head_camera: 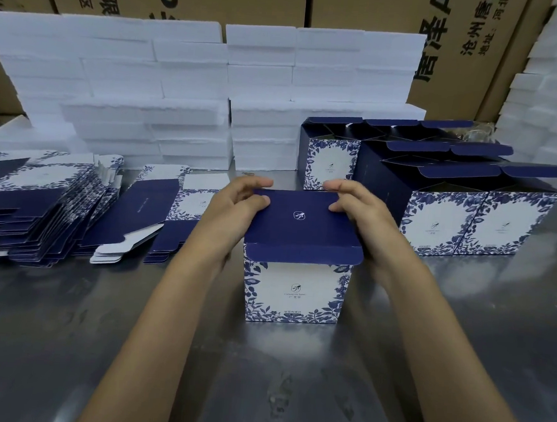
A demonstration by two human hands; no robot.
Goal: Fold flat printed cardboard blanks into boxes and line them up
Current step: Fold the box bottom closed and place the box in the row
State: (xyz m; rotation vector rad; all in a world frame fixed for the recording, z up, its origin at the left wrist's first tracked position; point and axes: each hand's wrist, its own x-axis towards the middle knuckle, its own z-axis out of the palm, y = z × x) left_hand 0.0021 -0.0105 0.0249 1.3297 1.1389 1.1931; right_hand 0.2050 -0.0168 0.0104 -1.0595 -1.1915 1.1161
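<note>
A folded box [296,294], white with blue leaf print, stands upright on the steel table in front of me. Its dark blue lid flap [302,222] lies across the top, tuck edge hanging over the front. My left hand [238,204] grips the lid's far left corner, thumb on top and fingers curled over the back edge. My right hand [356,206] grips the far right corner the same way. Stacks of flat blanks [40,207] lie fanned out at the left. Several finished boxes [467,220] with open lids stand in rows at the right.
White foam blocks [167,91] are piled along the back of the table, brown shipping cartons [357,5] behind them. More white foam [549,91] rises at the far right. The steel table [259,374] stretches bare toward me.
</note>
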